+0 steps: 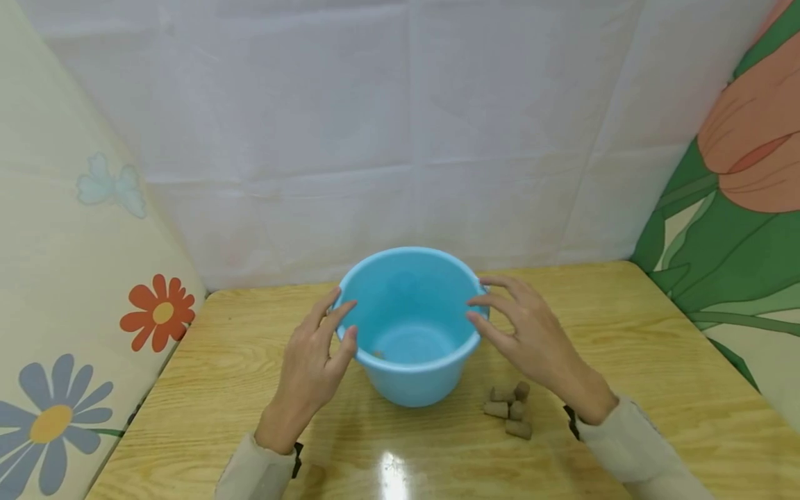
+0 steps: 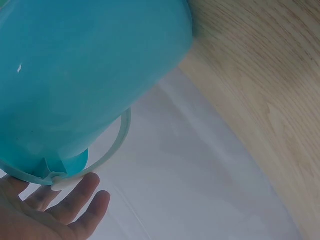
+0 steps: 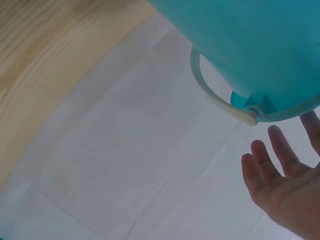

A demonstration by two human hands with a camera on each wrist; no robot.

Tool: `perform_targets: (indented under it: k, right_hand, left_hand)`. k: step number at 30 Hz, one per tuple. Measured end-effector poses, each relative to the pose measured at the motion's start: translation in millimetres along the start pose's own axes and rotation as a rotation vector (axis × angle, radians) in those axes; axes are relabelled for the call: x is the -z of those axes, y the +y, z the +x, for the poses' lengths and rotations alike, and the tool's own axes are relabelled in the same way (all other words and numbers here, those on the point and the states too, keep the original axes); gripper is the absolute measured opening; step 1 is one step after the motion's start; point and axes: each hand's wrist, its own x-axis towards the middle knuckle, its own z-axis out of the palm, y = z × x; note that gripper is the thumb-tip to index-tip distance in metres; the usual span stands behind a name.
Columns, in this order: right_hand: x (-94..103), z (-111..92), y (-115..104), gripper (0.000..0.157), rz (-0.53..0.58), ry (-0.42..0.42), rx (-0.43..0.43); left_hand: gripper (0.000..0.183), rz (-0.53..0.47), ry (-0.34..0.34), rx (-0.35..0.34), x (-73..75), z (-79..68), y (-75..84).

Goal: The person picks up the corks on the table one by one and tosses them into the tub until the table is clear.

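A light blue plastic bucket [image 1: 412, 386] stands upright on the wooden table in the head view, its mouth tipped toward me by the viewing angle. My left hand [image 1: 305, 364] is at the left rim, thumb and a finger reaching over the edge, fingers spread. On the opposite rim, my right hand [image 1: 531, 332] has loosely bent, spread fingers. A curved handle [image 2: 125, 127] hangs at the bucket's far side; left fingertips are by its joint. In the right wrist view, most fingers [image 3: 284, 145] stand apart from the rim. Inside lies a small brown bit [image 1: 378, 354].
Several short brown cork-like cylinders [image 1: 517, 429] lie on the table [image 1: 250, 361], right of the bucket and near my right wrist. A white cloth wall [image 1: 312, 139] rises behind the table. Flower-patterned panels [image 1: 56, 278] flank both sides.
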Motion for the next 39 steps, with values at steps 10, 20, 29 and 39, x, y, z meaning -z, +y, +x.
perform_targets:
  k: [10,20,29,39]
  right_hand:
    - [8.8,-10,5,0.025,-0.038,0.042,0.016]
    - [15.5,-22,9,0.032,-0.099,0.049,0.004]
    - [15.1,-35,17,0.028,-0.132,0.026,-0.026]
    - [10.5,-54,29,0.026,-0.180,-0.018,-0.025]
  left_hand:
    - [0.041,0.000,0.001,0.003,-0.5,-0.2,-1.4]
    - [0.041,-0.003,0.002,-0.005,-0.2,-0.1,-1.9]
    - [0.041,0.001,-0.001,-0.002,0.2,-0.1,-2.2]
    - [0.041,0.006,0.002,-0.010,-0.3,-0.1,-2.8]
